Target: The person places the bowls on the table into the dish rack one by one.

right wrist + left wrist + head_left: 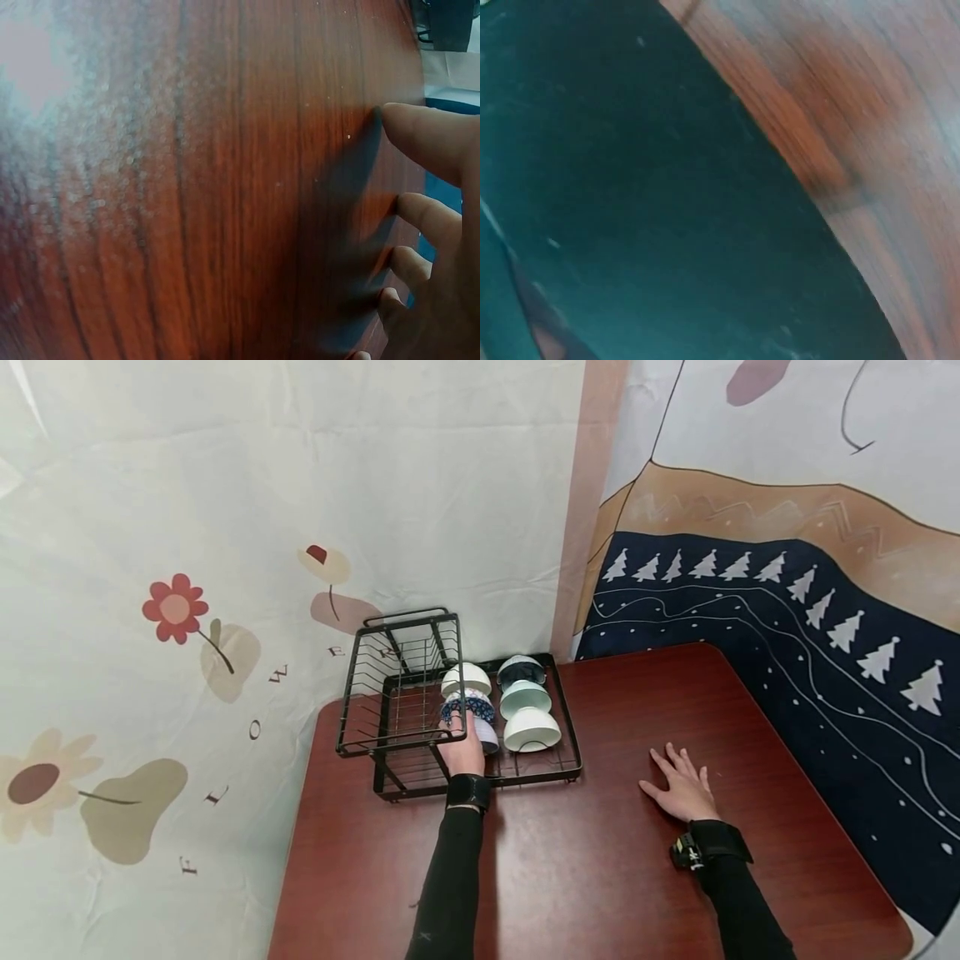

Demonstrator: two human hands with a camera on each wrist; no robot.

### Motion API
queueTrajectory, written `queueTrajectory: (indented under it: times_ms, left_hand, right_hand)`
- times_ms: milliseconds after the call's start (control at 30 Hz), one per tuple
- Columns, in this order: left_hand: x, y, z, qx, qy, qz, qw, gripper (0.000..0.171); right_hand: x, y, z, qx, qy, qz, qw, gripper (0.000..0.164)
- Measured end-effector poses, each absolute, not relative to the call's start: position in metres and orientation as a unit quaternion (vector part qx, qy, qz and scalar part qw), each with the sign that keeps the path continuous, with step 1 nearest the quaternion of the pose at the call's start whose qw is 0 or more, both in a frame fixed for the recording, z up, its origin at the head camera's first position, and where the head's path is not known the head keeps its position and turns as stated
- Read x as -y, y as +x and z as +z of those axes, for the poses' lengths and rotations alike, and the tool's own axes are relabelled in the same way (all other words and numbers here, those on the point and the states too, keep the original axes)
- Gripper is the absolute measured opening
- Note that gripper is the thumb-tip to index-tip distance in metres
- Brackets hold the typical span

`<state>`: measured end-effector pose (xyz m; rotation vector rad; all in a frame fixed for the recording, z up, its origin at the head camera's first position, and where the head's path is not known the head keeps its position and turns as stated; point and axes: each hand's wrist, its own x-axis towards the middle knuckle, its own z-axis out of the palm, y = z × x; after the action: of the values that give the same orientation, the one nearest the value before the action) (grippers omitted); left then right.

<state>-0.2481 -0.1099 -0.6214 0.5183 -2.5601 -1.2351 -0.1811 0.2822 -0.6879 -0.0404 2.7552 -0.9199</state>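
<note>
My left hand [463, 749] reaches into the left side of a black two-tier wire dish rack [567, 718] in the head view. It grips a pale bowl [487, 737] at the front of the left row, and hides much of that bowl. Behind it stand a blue patterned bowl [477, 707] and a white bowl [467, 677], all tilted on their sides. Beside them runs a second row: a white bowl [532, 730], a pale green bowl [525, 698] and a dark-patterned bowl [521, 671]. On the tabletop rests my right hand [684, 787], fingers spread.
The rack's raised upper basket [401, 743] overhangs the left part of the lower tray, with its rail crossing the left fingers. The reddish wooden table [592, 860] meets printed cloth walls at the back and sides. The left wrist view shows mostly dark sleeve [645, 180].
</note>
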Motion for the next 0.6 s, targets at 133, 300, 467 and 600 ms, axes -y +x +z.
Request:
queueTrajectory:
  times_ms: [133,300,467,600]
  left_hand:
    - [0.108,-0.243,-0.621,0.967,0.092,-0.134,0.196,0.034]
    - [0.106,-0.240,-0.623,0.977,0.083,-0.054,0.188,0.034]
    - [0.102,-0.235,-0.625,0.985,0.083,-0.064,0.139,0.060]
    - [0.101,-0.232,-0.625,0.984,0.077,-0.105,0.126,0.072]
  right_hand:
    - [-0.282,-0.181,-0.689,-0.942,-0.014,-0.312,0.120,0.084]
    - [-0.281,-0.181,-0.688,-0.943,-0.012,-0.309,0.118,0.083]
    - [-0.280,-0.180,-0.688,-0.945,-0.010,-0.306,0.116,0.082]
    - [-0.281,-0.181,-0.688,-0.945,-0.009,-0.306,0.116,0.083]
